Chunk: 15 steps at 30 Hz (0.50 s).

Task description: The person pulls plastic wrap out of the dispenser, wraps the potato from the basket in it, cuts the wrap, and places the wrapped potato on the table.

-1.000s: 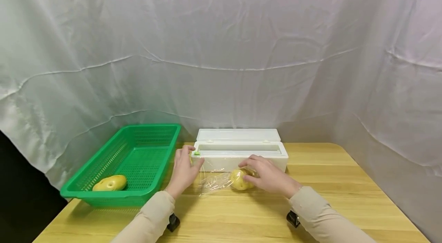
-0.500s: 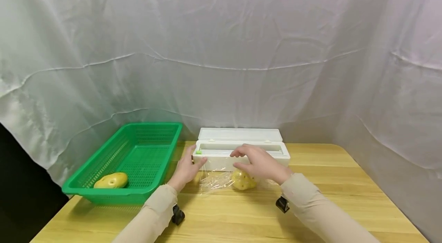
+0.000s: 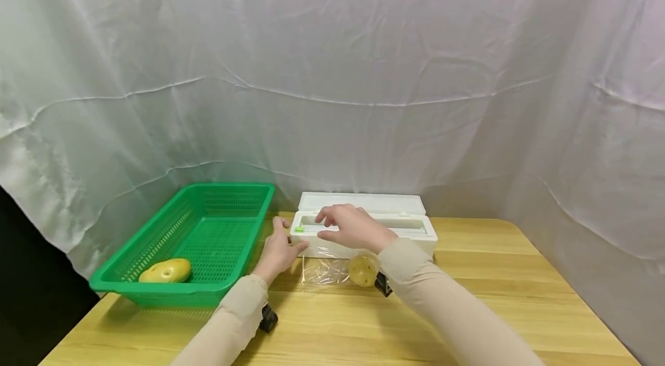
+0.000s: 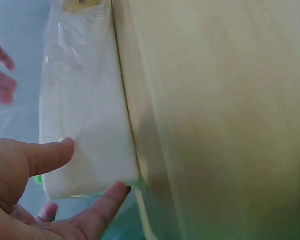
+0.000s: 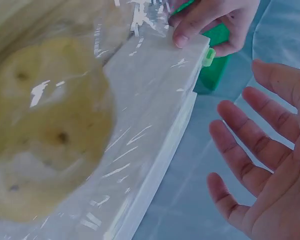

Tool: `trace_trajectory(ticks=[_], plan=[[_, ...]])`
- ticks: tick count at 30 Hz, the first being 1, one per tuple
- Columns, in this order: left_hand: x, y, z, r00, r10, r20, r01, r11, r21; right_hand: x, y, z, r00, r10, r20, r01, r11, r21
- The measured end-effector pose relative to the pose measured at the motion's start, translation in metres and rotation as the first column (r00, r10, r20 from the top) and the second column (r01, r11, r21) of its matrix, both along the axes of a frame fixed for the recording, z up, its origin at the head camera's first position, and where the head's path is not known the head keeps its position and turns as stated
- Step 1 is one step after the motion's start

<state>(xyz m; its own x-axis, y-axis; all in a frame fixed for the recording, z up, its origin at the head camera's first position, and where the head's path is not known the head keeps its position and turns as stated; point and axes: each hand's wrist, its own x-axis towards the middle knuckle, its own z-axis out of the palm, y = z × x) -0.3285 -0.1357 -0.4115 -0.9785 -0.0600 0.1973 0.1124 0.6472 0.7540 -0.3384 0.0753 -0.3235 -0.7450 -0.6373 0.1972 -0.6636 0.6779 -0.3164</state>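
A white cling film dispenser [image 3: 427, 243] lies on the table with its lid raised at the back. My left hand [image 3: 277, 251] grips its left end, thumb [image 4: 52, 156] on the front face and the other fingers about the end. Clear film [image 3: 324, 275] hangs from the front over a potato [image 3: 362, 271], seen large under the film in the right wrist view. Over the dispenser's middle hovers my right hand [image 3: 355, 228], fingers spread and loosely bent, holding nothing. A small green slider [image 5: 208, 57] sits at the dispenser's left end, close to my left fingers.
To the left stands a green perforated basket [image 3: 244, 259] with another potato [image 3: 166, 271] in it. Wooden table [image 3: 332, 331] extends in front and to the right. A grey cloth [image 3: 332, 66] hangs behind everything.
My right hand has let go of the wrapped potato, risen, and moved left and away over the dispenser. My left hand has stayed at the dispenser's left end.
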Motion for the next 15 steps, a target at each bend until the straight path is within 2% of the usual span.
trace_trajectory(ticks=[7, 11, 15], plan=[[0.010, 0.003, 0.011, 0.998, 0.040, -0.038, -0.044, 0.992, -0.114, -0.004, -0.005, 0.002, 1.000, -0.014, 0.024, 0.014, 1.000, 0.021], [0.010, 0.006, 0.013, 1.000, 0.012, 0.001, -0.012, 0.991, -0.134, -0.006, -0.003, 0.002, 0.999, -0.027, 0.027, 0.026, 0.999, 0.023], [0.009, 0.011, 0.010, 0.999, -0.010, 0.031, 0.014, 0.991, -0.133, -0.007, -0.002, 0.002, 0.999, -0.027, 0.030, 0.027, 0.999, 0.021]])
